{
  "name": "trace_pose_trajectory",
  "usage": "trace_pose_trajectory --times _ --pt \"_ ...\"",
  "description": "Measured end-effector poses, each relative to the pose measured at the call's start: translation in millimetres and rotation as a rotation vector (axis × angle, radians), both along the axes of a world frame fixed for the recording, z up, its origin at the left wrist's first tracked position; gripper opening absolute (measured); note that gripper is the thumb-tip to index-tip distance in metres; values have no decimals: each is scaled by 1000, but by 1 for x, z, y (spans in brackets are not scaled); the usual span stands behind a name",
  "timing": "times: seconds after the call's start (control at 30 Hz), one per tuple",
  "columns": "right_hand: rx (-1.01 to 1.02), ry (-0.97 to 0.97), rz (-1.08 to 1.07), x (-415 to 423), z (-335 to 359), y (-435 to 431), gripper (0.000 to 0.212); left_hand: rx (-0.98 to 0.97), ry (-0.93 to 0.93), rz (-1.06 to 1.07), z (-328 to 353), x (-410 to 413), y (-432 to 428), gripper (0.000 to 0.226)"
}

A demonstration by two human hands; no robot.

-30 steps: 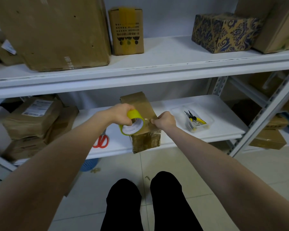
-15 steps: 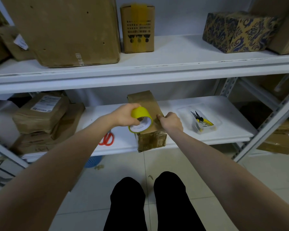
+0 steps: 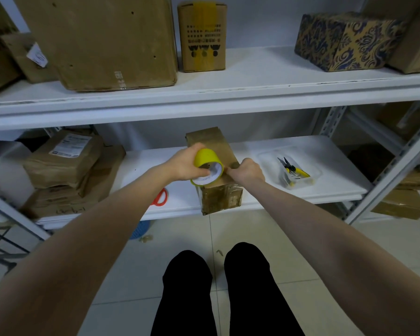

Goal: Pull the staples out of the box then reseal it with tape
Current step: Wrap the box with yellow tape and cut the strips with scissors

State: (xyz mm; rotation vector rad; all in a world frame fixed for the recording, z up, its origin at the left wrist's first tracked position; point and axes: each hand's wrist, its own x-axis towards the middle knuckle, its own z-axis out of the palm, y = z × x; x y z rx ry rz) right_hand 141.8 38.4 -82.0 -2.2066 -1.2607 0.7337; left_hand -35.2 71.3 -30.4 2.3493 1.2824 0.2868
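A long brown cardboard box [image 3: 212, 141] lies on the lower white shelf [image 3: 330, 187], its near end overhanging the edge. My left hand [image 3: 183, 163] grips a yellow roll of tape [image 3: 207, 169] just above the box's top. My right hand [image 3: 246, 169] sits right of the roll with fingers pinched at the roll's rim, on the tape end as far as I can tell. The near part of the box top is hidden by both hands.
A clear plastic tray [image 3: 308, 177] with yellow-handled pliers [image 3: 292, 168] sits right of the box. Red-handled scissors [image 3: 159, 197] lie left, partly behind my forearm. Brown parcels [image 3: 63, 161] stack at far left. Upper shelf holds several boxes. My legs [image 3: 211, 289] stand on tiled floor.
The view has shifted slightly. My left hand has tilted the roll over the box, and my right hand has come in against the roll's rim.
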Motion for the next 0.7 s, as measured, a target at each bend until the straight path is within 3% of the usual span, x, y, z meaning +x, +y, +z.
trace_pose_trajectory --times 0.1,0.3,0.37,0.4,0.47,0.53,0.7 --pt "-60 48 20 1 -2 -3 37 10 -14 33 -2 -4 -4 72" --pt "-60 23 39 -5 5 -1 25 17 9 31 -2 -10 -8 63" --pt "99 48 -10 -6 6 -2 36 10 -16 35 0 -14 -10 68" --pt "271 50 -41 -9 7 -5 40 -12 -27 38 0 -17 -10 71" --pt "710 52 -39 -19 15 -13 27 -64 -52 43 -1 -23 -11 78" --pt "966 91 64 -35 32 -22 15 -108 -76 33 -2 -27 -12 83" --pt "1040 51 465 -80 57 -40 21 -180 -16 143 -12 -47 -8 90"
